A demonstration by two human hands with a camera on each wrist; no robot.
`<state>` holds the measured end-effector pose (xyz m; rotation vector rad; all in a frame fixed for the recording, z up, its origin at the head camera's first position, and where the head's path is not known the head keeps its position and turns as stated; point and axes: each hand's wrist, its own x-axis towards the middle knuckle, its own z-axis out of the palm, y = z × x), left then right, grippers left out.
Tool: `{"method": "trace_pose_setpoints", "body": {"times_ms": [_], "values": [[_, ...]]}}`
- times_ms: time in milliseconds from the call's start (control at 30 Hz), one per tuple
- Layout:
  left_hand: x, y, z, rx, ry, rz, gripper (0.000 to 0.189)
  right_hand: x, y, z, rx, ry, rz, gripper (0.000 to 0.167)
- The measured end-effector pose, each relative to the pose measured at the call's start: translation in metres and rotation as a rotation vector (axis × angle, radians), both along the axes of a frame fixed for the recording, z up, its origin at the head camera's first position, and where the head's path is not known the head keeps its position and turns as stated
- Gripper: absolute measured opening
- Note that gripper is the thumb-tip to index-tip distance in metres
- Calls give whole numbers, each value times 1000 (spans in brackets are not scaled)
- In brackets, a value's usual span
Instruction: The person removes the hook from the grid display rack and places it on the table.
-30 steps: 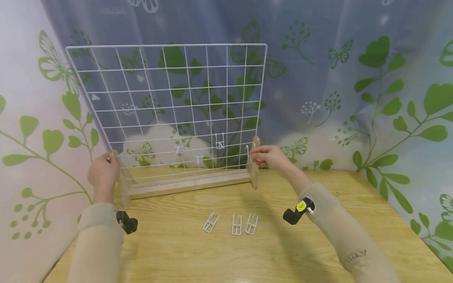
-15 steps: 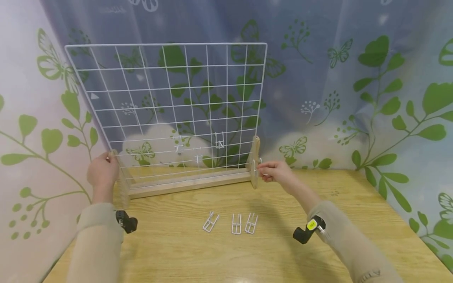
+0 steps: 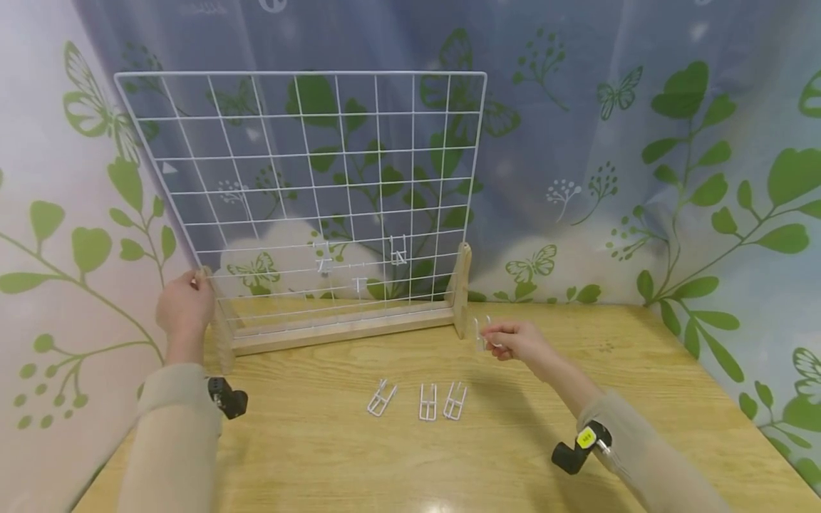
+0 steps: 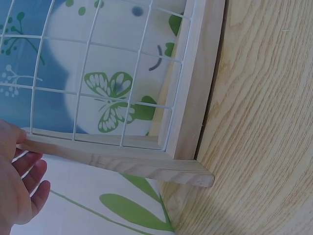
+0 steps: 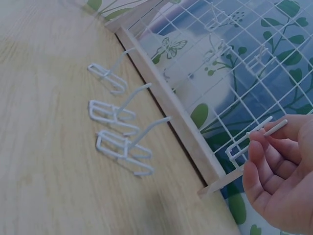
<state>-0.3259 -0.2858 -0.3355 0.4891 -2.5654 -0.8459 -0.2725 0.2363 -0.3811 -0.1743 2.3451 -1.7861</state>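
Note:
A white wire grid panel [image 3: 301, 73] stands upright in a wooden stand [image 3: 346, 333]. My left hand [image 3: 186, 306] grips the top of the stand's left upright; in the left wrist view, the fingertips meet the wood [image 4: 122, 161] beside the grid. To the right of the stand, my right hand [image 3: 522, 342] pinches a white wire hook [image 3: 480, 338] above the table. The hook's looped back [image 5: 230, 154] sticks out past the fingers in the right wrist view. Several white hooks hang on the lower grid, among them one hook [image 3: 399, 251] right of centre.
Three more white wire hooks lie on the wooden table [image 3: 308, 442] before the stand: a slanted left hook [image 3: 378, 402], a middle hook [image 3: 427, 406] and a right hook [image 3: 455, 404]. A patterned curtain [image 3: 564, 142] with green leaves and butterflies hangs behind.
My right hand has moved with the hook away from the stand's right upright, rightward and down toward the near side. The left hand keeps its place on the left upright.

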Motion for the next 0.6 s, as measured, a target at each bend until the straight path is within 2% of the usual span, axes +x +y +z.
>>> {"method": "trace_pose_setpoints", "body": {"times_ms": [167, 433, 600], "values": [[1, 1, 1, -4, 7, 3, 48, 10, 7, -12, -2, -40, 5, 32], [2, 2, 3, -2, 7, -2, 48, 26, 17, -31, -33, -81, 79, 29], [4, 3, 4, 3, 5, 5, 48, 37, 22, -36, 0, -116, 115, 30]]}}
